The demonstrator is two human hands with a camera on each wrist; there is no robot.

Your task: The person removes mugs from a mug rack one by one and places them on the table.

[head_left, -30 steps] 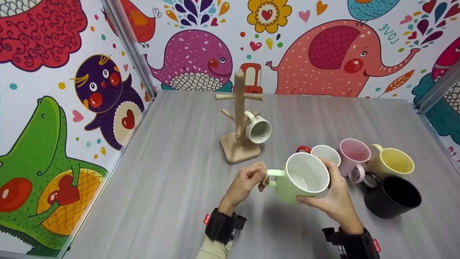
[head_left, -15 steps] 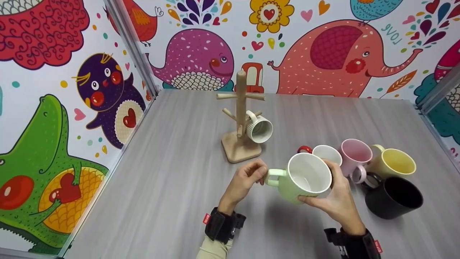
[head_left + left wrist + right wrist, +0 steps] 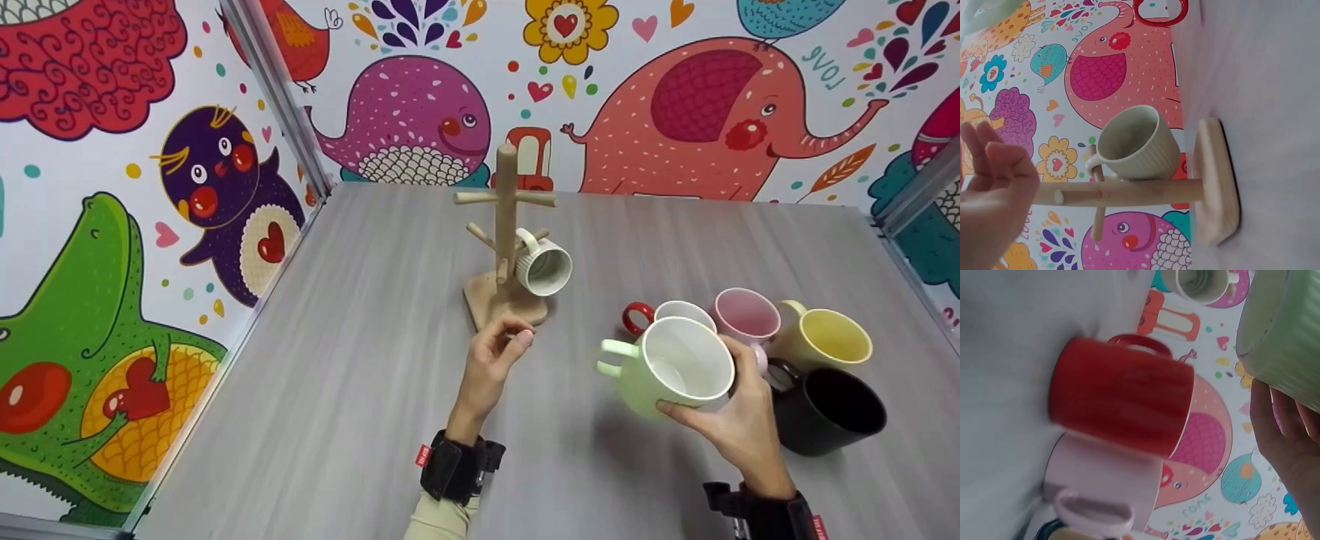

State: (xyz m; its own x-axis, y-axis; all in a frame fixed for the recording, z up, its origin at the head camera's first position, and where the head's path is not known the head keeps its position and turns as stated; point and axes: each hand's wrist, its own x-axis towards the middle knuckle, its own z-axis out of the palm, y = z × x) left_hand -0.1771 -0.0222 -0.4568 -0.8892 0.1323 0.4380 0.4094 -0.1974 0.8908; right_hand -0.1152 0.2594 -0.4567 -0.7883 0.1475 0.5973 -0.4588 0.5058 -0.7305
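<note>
My right hand (image 3: 742, 427) grips a light green mug (image 3: 637, 386) by its body, thumb at the near side of the rim. The mug is tilted above the table, its white inside facing up and its handle pointing left. My left hand (image 3: 486, 367) hovers in front of a wooden mug tree (image 3: 506, 180), fingers loosely curled and holding nothing. Its fingertips overlap the tree's square base in the head view. A ribbed cream mug (image 3: 1157, 152) hangs by its handle from a lower peg on the tree's right side.
Right of the tree on the grey table (image 3: 337, 390) stand a red mug with white inside (image 3: 1123, 396), a pink mug (image 3: 746, 315), a yellow mug (image 3: 832, 334) and a black mug (image 3: 825, 412). Printed panels (image 3: 420, 112) wall the back and sides.
The green mug has moved right with my right hand, away from my left. My left hand has let go of the mug's handle and shifted slightly left and up towards the tree.
</note>
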